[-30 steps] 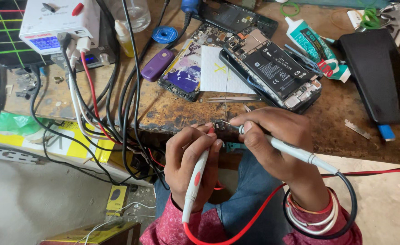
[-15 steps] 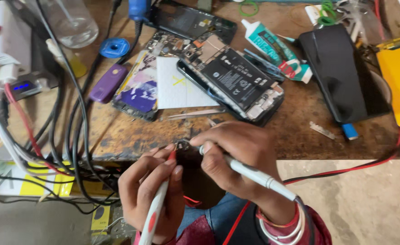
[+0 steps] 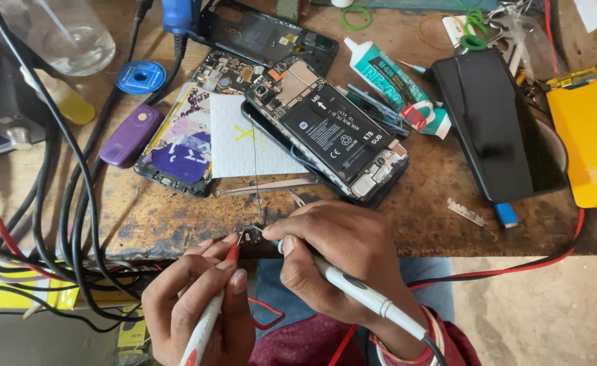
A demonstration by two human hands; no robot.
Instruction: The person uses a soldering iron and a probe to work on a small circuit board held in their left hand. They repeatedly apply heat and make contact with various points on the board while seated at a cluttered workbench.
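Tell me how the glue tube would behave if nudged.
The glue tube lies flat, so it would probably slide, perhaps roll slightly. It looks soft and partly squeezed, so likely light and squashy. Its thin nozzle seems its most fragile part.

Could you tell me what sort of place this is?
Probably a phone repair bench: an opened phone with its battery exposed lies on a worn wooden table, beside a glue tube, while both hands hold test probes to a small part.

Both hands (image 3: 197, 305) (image 3: 339, 254) in pinching grip
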